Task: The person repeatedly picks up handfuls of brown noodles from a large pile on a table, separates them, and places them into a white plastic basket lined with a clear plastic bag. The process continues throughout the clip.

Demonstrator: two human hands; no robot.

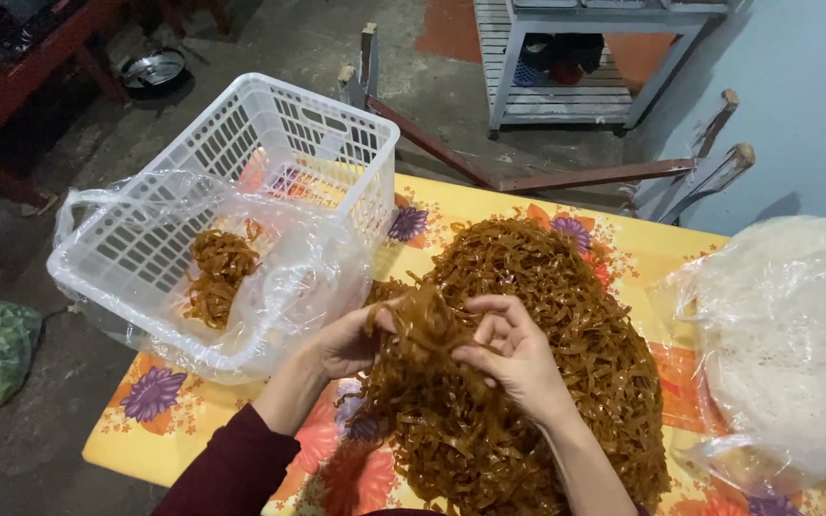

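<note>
- One big heap of brown noodle strips point(547, 363) lies on the flowered tablecloth point(160, 420).
- One white basket point(241, 191), lined with clear plastic, holds one small clump point(217, 272).
- One bagged stack of pale round sheets point(795, 344) sits right.
- Left hand point(351, 339) and right hand point(513, 358), palms facing, pinch one tangled bunch point(427, 330) above the heap.

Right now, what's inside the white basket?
The white basket holds a clear plastic bag with a small clump of brown noodle strips inside. Its bottom under the bag is covered.
</note>
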